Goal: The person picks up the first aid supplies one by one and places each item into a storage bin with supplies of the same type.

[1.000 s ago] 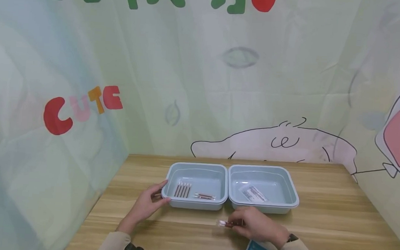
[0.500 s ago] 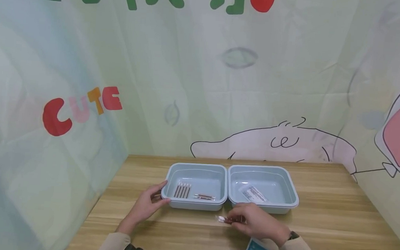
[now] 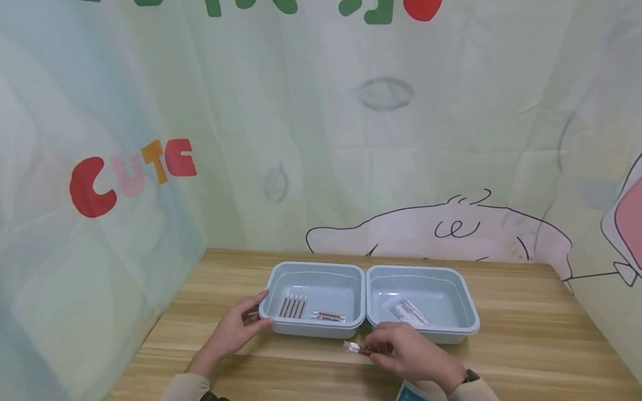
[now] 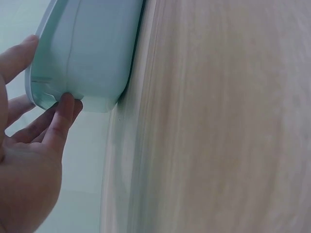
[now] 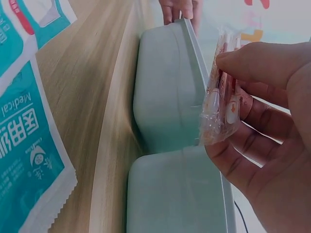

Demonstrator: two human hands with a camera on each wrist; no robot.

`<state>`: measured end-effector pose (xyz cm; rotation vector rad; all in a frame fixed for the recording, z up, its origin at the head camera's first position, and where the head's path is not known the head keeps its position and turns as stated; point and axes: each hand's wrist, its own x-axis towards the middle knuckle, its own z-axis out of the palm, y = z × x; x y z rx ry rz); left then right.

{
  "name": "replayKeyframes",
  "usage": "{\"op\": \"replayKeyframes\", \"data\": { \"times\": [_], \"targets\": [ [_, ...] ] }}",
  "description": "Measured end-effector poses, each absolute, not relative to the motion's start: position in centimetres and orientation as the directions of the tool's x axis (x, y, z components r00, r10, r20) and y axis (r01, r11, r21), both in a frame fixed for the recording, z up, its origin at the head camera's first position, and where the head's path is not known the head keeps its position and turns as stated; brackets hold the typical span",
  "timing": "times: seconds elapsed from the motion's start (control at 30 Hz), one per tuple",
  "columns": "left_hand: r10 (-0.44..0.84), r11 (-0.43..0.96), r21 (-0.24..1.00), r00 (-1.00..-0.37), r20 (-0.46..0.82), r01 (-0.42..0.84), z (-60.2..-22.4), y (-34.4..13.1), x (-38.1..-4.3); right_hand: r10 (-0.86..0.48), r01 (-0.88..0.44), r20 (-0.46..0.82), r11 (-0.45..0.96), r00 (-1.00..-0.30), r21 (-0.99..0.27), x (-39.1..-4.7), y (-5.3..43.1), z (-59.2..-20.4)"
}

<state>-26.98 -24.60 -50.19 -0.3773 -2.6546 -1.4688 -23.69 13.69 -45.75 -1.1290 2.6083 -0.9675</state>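
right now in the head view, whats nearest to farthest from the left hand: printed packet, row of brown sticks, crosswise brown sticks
From the left hand:
1. Row of brown sticks: left side of the left tray.
2. Crosswise brown sticks: same tray, right of the row.
3. Printed packet: in the right tray, farthest.

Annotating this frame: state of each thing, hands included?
Left tray: upright, lidless, brown sticks inside
Right tray: upright, lidless, printed packet inside
Held packet: clear, off the table, seal unclear
Teal packets: lying on table, overlapping
Left hand: grips left tray
Right hand: pinches held packet
Backdrop: hanging, creased
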Motion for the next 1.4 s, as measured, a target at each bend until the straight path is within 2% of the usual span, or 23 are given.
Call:
{"op": "replayKeyframes", "data": {
  "times": [0.33,0.6,0.9,1.4],
  "targets": [
    [0.163,0.497,0.831,-0.967,0.195,0.251,-50.1,-24.4,-26.9,-0.696,-0.676,0.241,0.458,-0.677,-0.577,-23.8,13.5,-45.9],
    [0.148,0.506,0.829,-0.971,0.188,0.238,-50.1,-24.6,-26.9,-0.668,-0.675,0.274,0.463,-0.692,-0.574,-24.1,13.1,-45.6],
    [0.160,0.499,0.829,-0.967,0.197,0.251,-50.1,-24.4,-27.1,-0.620,-0.622,0.253,0.498,-0.743,-0.604,-24.5,13.1,-44.9],
    [0.185,0.505,0.805,-0.950,0.253,0.313,-50.3,-24.5,-27.0,-0.592,-0.672,0.345,0.517,-0.728,-0.531,-24.6,12.4,-44.0]
  ]
}}
